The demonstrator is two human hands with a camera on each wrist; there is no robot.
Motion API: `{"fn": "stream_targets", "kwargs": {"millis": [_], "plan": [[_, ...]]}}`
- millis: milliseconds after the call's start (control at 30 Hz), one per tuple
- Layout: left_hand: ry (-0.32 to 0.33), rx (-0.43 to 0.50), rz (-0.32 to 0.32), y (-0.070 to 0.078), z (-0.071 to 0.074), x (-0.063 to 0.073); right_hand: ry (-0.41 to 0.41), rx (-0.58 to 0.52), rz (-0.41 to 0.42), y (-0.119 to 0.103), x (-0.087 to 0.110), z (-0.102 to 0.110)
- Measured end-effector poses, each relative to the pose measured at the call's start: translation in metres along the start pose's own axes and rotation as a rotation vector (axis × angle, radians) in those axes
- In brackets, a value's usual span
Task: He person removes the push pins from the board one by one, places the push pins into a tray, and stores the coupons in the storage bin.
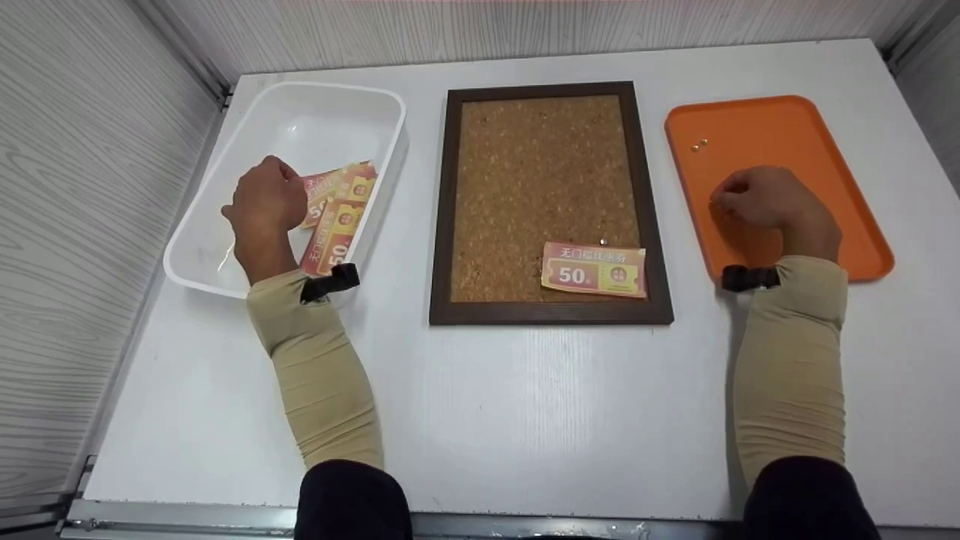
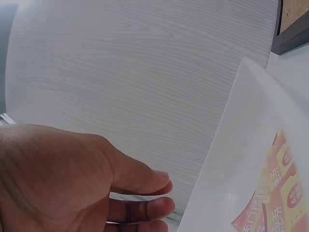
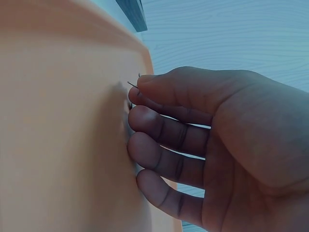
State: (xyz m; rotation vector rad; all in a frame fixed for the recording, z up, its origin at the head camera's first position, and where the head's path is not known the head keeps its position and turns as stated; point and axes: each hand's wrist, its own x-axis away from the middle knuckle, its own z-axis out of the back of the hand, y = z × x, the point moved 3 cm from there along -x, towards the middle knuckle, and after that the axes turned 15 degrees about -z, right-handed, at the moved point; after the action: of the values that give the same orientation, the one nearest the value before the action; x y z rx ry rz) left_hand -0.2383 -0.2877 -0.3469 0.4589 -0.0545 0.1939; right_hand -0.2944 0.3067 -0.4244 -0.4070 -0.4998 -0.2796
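My left hand hovers over the white plastic bin, beside several red-and-yellow paper coupons in its right part. In the left wrist view its thumb and fingers are loosely bent, and nothing shows between them. Over the orange tray, my right hand pinches a push pin between thumb and index finger, its thin needle sticking out past the fingertips. The other fingers are bent close to the tray surface. Two small pins lie near the tray's upper left corner.
Between the bin and the tray lies a cork board with a dark brown frame. One coupon lies at its lower right, a small shiny pin head at the coupon's top edge. All stand on a white table.
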Motion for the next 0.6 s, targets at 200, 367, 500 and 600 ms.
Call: {"fn": "stream_targets", "kwargs": {"millis": [200,367,500,600], "plan": [[0.003,-0.015,-0.003,0.002,-0.001,0.000,0.011,0.017,0.026,0.000,0.001,0.002],[0.007,-0.023,-0.025,0.007,-0.001,0.000,0.027,0.025,0.040,-0.002,0.001,0.001],[0.016,-0.044,-0.052,0.017,-0.004,-0.001,0.030,0.022,0.031,-0.005,0.001,0.000],[0.014,-0.060,-0.084,0.026,-0.007,-0.002,0.025,0.009,0.024,-0.007,0.002,0.001]]}}
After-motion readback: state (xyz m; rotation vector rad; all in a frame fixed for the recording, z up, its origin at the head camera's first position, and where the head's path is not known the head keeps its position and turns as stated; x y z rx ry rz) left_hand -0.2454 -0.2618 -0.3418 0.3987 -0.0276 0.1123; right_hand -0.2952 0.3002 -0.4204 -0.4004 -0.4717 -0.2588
